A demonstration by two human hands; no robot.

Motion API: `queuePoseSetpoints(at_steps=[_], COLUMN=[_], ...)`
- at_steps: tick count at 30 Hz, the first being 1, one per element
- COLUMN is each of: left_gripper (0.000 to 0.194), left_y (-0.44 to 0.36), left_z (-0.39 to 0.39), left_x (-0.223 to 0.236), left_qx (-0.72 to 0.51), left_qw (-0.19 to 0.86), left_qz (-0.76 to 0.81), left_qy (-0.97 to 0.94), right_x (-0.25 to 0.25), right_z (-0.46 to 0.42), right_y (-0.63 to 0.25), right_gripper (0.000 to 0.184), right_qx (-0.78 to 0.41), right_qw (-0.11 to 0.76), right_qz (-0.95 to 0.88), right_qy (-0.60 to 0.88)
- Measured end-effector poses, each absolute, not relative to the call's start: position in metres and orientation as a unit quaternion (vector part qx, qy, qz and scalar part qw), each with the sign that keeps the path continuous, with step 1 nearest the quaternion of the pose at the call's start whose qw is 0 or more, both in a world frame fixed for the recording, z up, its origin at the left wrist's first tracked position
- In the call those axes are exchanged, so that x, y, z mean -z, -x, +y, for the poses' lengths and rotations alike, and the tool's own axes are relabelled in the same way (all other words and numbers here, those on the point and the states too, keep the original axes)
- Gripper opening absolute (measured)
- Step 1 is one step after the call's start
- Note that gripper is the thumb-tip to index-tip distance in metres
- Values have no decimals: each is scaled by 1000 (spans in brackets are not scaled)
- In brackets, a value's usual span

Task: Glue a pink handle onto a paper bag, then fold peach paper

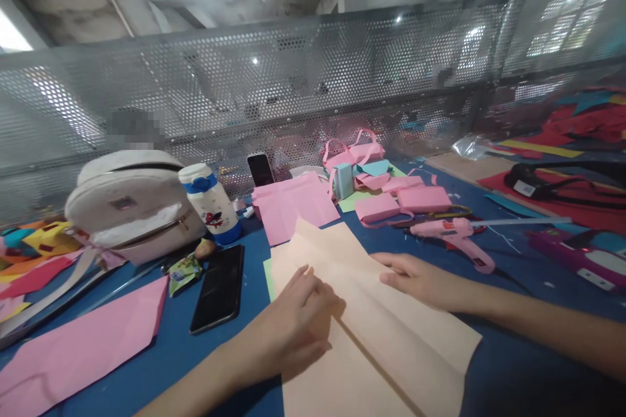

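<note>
A large peach paper sheet (386, 339) with a long crease lies on the blue table (513, 365) in front of me. My left hand (298, 316) rests on its left part, fingers stretched forward and pressing down on the paper. My right hand (415, 280) lies flat on the sheet's right edge, fingers pointing left. Neither hand grips anything.
A black phone (219, 287) lies left of the sheet, a pink sheet (83, 345) further left. Behind stand a white bag (132, 205), a bottle (210, 203), another pink sheet (293, 205), pink paper boxes (401, 199), a pink glue gun (452, 234) and a perforated metal fence (293, 78).
</note>
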State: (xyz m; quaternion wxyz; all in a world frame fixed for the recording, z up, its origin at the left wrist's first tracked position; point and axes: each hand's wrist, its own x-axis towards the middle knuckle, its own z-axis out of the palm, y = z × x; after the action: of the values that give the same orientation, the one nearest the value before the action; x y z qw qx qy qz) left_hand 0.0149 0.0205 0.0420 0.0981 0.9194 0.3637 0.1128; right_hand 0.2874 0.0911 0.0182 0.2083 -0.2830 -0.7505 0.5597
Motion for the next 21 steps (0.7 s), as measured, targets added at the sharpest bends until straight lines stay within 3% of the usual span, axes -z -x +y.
queuePoseSetpoints(at_steps=[4,7,12,16,19,21], left_gripper=[13,26,31,32,29,29], left_y=[-4,8,24,22,19,20], left_z=[19,13,0,-3,-3,-4], left_x=[-30,-24,-22,-23,-22,-19], left_qx=[-182,-226,-213,-191,-191,-192], left_qw=[-5,-81,-134,-94,-108,-107], left_qz=[313,279,274,285,287,296], left_qy=[-932,-930,-928,-934,-932,-930], right_x=[-19,-18,-19,-20,-14,-9], right_z=[90,87,76,67,68,72], right_y=[-292,-299,-313,-319,-319,-317], right_gripper=[58,60,70,65,64,49], right_qx=[-594,-607,-548,-387,-177,-42], right_qw=[214,214,123,136,156,167], right_qz=[-713,-702,-733,-834,-923,-954], right_qy=[304,305,384,369,305,245])
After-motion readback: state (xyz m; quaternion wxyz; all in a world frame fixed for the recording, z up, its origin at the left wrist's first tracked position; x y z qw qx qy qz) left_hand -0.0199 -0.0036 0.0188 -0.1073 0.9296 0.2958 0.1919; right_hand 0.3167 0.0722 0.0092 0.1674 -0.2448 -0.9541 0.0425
